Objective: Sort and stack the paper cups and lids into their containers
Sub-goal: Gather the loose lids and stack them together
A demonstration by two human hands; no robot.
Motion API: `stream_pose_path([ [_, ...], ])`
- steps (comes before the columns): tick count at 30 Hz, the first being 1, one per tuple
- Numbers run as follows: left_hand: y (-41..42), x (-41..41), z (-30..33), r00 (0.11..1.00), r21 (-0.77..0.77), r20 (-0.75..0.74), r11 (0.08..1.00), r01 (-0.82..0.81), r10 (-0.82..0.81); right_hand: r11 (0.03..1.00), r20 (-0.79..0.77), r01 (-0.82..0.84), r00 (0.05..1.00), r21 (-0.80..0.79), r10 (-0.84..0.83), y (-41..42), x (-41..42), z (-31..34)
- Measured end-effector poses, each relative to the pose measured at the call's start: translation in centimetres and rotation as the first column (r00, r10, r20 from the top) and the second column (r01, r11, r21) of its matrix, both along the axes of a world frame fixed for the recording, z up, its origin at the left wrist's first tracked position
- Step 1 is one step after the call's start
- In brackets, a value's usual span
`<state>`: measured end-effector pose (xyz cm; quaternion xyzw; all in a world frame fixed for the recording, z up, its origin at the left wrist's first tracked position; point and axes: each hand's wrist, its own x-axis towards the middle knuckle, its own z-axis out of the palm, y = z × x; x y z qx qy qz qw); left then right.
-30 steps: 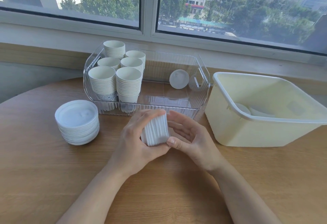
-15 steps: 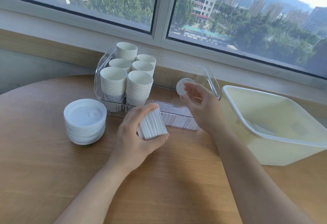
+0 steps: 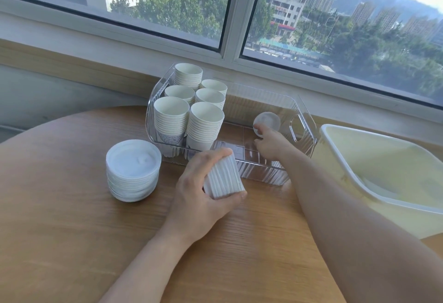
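Gripping a ribbed cup [image 3: 224,177] in my left hand [image 3: 203,197] by the clear bin's [image 3: 261,171] front wall, my right hand [image 3: 272,143] pinches its lone lid [image 3: 266,122] inside. Six cup stacks [image 3: 189,113] fill its left end; the lid pile [image 3: 133,171] waits outside on the table [image 3: 72,242].

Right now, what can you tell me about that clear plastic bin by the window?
The clear ribbed plastic bin sits on the round wooden table, open-topped, with cut-out handles in its end walls. Six stacks of white paper cups fill its left end. Its right end holds one small round white lid, tilted up, which the right hand reaches inside to touch. A cream plastic tub stands close beside it.
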<state>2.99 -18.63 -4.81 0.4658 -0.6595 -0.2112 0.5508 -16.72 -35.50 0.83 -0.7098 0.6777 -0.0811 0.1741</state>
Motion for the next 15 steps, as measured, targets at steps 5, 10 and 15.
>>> stream_pose_path([
  [5, -0.1, 0.0, -0.1, 1.0, -0.001, -0.001, 1.0, -0.001, 0.001, 0.999, -0.071, -0.04, 0.997, -0.02, 0.039, 0.1, 0.1, -0.9],
  [10, 0.0, 0.0, 0.0, 1.0, 0.004, 0.009, 1.0, -0.012, 0.012, 0.994, -0.097, -0.009, 0.995, -0.105, -0.001, -0.5, 0.0, -0.6],
  [15, 0.0, 0.1, 0.2, 1.0, 0.006, -0.001, 1.0, -0.021, 0.021, 0.999, -0.056, -0.002, 0.998, 0.05, 0.004, -1.0, 0.2, -0.9],
])
